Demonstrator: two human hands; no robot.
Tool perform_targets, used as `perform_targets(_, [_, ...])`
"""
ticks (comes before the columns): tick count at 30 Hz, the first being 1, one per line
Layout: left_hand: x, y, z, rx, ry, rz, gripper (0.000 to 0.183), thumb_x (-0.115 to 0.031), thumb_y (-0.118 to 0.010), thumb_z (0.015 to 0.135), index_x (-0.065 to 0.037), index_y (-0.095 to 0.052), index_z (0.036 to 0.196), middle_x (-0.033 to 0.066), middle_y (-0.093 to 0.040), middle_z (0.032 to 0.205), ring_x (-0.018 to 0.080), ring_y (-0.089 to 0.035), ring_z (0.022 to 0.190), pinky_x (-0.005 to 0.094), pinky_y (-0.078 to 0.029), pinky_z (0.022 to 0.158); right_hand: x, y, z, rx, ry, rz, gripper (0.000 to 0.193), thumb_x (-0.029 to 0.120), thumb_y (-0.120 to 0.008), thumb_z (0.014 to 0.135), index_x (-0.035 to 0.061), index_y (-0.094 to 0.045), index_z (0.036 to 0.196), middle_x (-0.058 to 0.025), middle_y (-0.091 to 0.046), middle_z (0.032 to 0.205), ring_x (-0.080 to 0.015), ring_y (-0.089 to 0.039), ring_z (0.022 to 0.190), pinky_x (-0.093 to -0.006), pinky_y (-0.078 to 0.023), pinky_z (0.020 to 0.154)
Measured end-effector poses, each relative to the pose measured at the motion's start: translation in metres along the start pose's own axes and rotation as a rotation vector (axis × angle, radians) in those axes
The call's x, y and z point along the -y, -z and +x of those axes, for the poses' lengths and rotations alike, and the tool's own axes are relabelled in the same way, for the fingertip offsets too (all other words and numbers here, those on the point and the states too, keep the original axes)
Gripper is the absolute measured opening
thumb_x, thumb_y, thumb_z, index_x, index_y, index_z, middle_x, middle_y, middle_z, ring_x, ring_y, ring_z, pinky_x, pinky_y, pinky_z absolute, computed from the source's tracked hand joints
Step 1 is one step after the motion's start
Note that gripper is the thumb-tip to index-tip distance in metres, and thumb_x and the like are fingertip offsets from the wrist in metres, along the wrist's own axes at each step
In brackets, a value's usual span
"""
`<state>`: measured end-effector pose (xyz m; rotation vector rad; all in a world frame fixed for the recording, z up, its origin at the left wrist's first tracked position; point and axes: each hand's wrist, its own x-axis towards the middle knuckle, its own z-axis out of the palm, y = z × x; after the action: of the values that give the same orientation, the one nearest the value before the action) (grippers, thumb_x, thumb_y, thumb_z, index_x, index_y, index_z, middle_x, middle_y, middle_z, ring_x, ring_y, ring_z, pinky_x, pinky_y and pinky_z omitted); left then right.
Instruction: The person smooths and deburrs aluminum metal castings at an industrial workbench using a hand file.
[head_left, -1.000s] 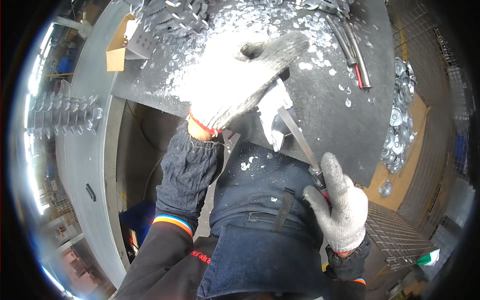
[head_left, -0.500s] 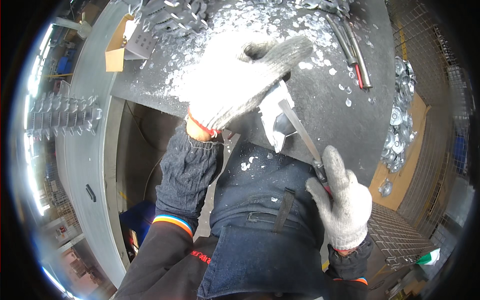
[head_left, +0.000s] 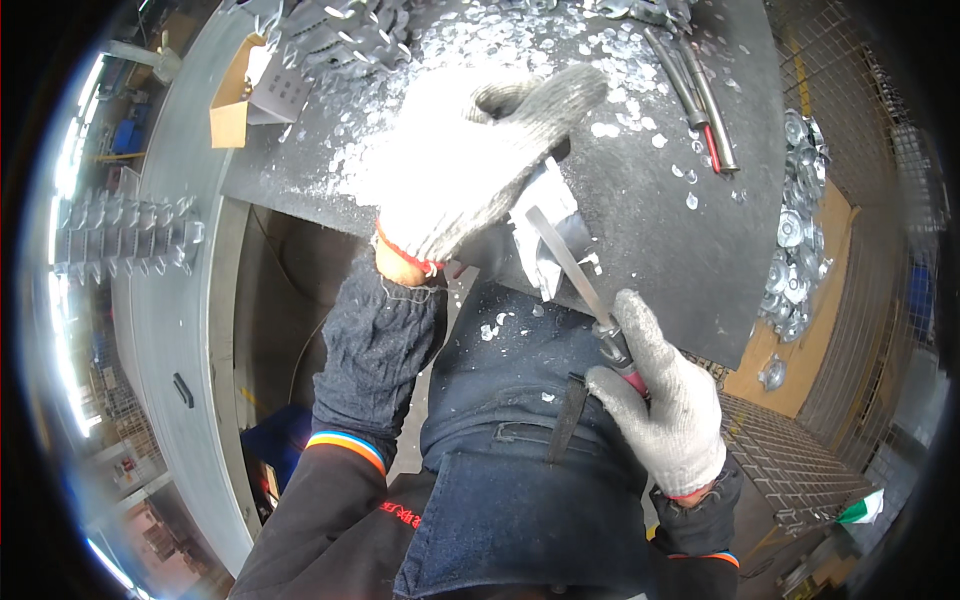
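My left hand, in a pale knit glove washed out by glare, is closed round a shiny metal casting at the near edge of the dark worktable. Much of the casting is hidden under the glove. My gloved right hand is closed on a file with a red handle, held low over my lap. The file's flat blade slants up and left, its tip lying against the face of the casting. Small metal flakes lie on my dark apron.
Bright flakes litter the tabletop. Two metal tubes lie at the far right, beside something red. An open carton and piled castings stand at the far left. Right of the table, round metal parts lie on cardboard within wire mesh.
My right hand has shifted left and slightly up, bringing the file's tip left across the casting. The casting and my left hand have turned or moved only slightly.
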<state>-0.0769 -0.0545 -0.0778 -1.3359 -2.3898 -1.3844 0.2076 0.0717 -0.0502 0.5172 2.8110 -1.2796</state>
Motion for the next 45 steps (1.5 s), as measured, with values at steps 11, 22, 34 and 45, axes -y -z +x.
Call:
perform_targets(11, [-0.011, 0.0, -0.001, -0.002, 0.062, -0.021, 0.016, -0.003, -0.07, 0.1, 0.001, -0.085, 0.104, 0.0053, -0.084, 0.086, 0.0089, -0.077, 0.078, 0.026, -0.059, 0.071, -0.008, 0.018, 0.005, 0.315, -0.135, 0.521, 0.085, 0.006, -0.088, 0.097, -0.0007, -0.048, 0.172, -0.0181, -0.073, 0.153, -0.0204, -0.067, 0.141, -0.0372, -0.05, 0.121])
perform_targets(22, [0.004, -0.006, -0.008, -0.104, -0.084, 0.167, 0.034, -0.029, -0.08, 0.1, -0.006, -0.084, 0.124, 0.0115, -0.08, 0.094, 0.0245, -0.076, 0.082, 0.037, -0.059, 0.072, -0.017, 0.004, -0.007, 0.235, -0.02, 0.577, 0.08, 0.011, -0.09, 0.099, 0.0019, -0.054, 0.169, -0.0179, -0.075, 0.152, -0.0185, -0.078, 0.126, -0.0333, -0.061, 0.108])
perform_targets(34, [-0.023, 0.045, 0.024, 0.519, -0.054, -0.07, 0.051, -0.012, -0.075, 0.1, -0.002, -0.071, 0.15, 0.0151, -0.076, 0.143, 0.0248, -0.075, 0.126, 0.038, -0.059, 0.107, -0.034, -0.002, -0.04, 0.298, 0.097, 0.381, 0.077, 0.025, -0.095, 0.094, 0.014, -0.064, 0.163, -0.012, -0.085, 0.121, -0.026, -0.084, 0.091, -0.0357, -0.066, 0.082])
perform_targets(45, [-0.096, 0.045, 0.006, 0.498, -0.435, 0.569, 0.074, -0.036, -0.099, 0.076, -0.016, -0.075, 0.143, 0.0124, -0.074, 0.134, 0.0382, -0.071, 0.129, 0.0536, -0.054, 0.114, -0.057, -0.006, -0.086, 0.013, -0.185, 0.786, 0.091, 0.001, -0.09, 0.093, 0.0034, -0.048, 0.173, -0.0165, -0.076, 0.149, -0.0169, -0.076, 0.123, -0.0335, -0.06, 0.107])
